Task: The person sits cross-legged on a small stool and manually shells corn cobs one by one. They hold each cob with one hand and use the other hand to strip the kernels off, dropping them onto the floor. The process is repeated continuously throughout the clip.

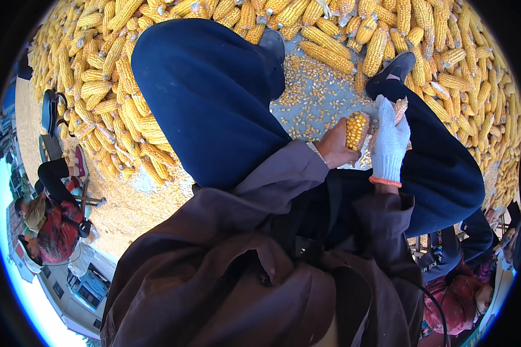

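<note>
My bare left hand (335, 146) grips a partly shelled ear of maize (357, 131), with yellow kernels facing up. Close to its right, my right hand (390, 141) wears a white knit glove with an orange cuff. A stripped corn cob (400, 109) pokes out of the glove at the top, by the thumb and fingers; most of it is hidden in the grip. Both hands are held together over my lap, between my knees. Loose kernels (310, 102) lie scattered on the grey ground beyond them.
Heaped maize ears (108, 82) curve around in front and along both sides. My shoes (390, 71) rest against the pile. A seated person (61, 221) is at the left, with a folding stool (87, 200). Other people (456, 290) sit at the lower right. A blue vehicle (88, 288) stands behind.
</note>
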A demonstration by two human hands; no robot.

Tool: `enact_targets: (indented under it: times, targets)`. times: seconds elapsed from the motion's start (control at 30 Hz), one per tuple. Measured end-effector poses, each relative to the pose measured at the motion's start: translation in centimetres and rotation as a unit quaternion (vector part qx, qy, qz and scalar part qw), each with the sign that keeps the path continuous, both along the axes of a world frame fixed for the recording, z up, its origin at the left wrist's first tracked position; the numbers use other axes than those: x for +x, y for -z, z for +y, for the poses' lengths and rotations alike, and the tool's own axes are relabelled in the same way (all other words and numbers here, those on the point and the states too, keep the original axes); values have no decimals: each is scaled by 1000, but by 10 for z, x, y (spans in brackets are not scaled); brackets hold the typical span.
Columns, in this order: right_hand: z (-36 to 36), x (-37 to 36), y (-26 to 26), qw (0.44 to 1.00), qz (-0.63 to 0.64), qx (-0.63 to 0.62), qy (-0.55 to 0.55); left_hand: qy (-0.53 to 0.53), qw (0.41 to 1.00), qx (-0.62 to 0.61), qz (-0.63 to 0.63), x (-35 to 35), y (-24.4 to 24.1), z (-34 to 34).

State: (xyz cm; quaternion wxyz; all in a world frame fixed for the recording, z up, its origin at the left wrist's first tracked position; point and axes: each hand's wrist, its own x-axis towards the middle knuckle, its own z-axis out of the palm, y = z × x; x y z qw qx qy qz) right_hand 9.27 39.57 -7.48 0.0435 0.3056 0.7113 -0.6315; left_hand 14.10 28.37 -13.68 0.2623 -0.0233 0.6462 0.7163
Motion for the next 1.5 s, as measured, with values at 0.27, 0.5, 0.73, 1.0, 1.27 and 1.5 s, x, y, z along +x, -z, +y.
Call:
enact_targets:
  times: [0.27, 0.5, 0.73, 1.0, 1.27, 1.5]
  targets:
    - [1, 4, 1, 994, 5, -94, -56, 1, 976, 181, -122, -13, -11, -9]
    - [9, 5, -1, 977, -11, -203, -67, 37, 893, 364, -262, -23, -28, -29]
    - [7, 2, -9, 981, -11, -162, -104, 53, 864, 396, -307, -25, -39, -35]
    - [0, 3, 2, 994, 7, -110, 0, -116, 986, 93, -74, -20, -54, -23]
    - [-11, 11, -16, 979, 68, 111, -159, -200, 972, 83, -87, -27, -44, -29]
    - [-17, 13, -13, 958, 100, 182, -196, -212, 963, 121, -111, -27, -53, -29]
